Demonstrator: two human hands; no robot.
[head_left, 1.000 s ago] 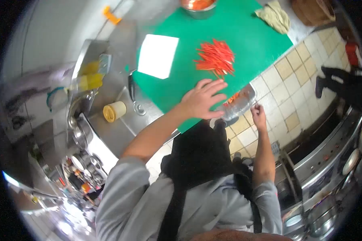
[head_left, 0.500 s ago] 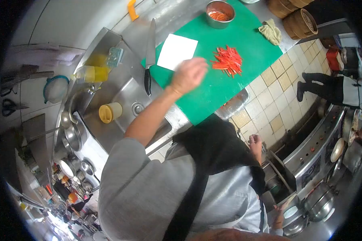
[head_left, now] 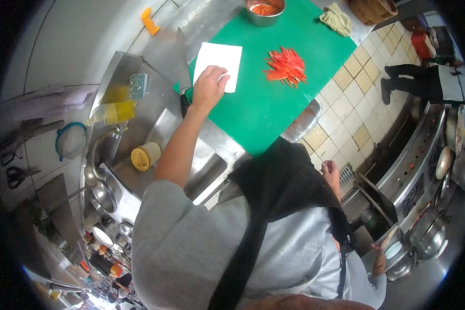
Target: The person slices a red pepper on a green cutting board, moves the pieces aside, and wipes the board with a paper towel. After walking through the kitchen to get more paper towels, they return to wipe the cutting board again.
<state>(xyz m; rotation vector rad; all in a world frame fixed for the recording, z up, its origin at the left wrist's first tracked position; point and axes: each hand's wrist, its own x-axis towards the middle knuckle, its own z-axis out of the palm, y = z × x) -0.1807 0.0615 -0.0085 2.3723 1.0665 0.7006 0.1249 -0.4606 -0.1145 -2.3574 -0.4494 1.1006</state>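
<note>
My left hand (head_left: 209,85) reaches out over the near left corner of a green cutting board (head_left: 274,108). Its bent fingers lie on the edge of a white sheet (head_left: 223,56). Just left of the hand lies a big knife (head_left: 181,62), its black handle beside my wrist. A pile of red pepper strips (head_left: 285,66) sits in the middle of the board, and a steel bowl (head_left: 263,10) with orange strips stands at its far edge. My right hand (head_left: 330,173) hangs at my side, fingers loosely curled, holding nothing.
A metal tray (head_left: 302,121) sticks out under the board's near edge. On the left are a steel sink (head_left: 160,134), a yellow cup (head_left: 144,155) and an oil bottle (head_left: 111,111). A cloth (head_left: 336,19) lies on the far corner. Another person (head_left: 423,82) stands by the stove (head_left: 423,155).
My left hand left the metal tray, swept across the board to the left and came down on the white sheet by the knife. My right hand let go of the tray and dropped to my side.
</note>
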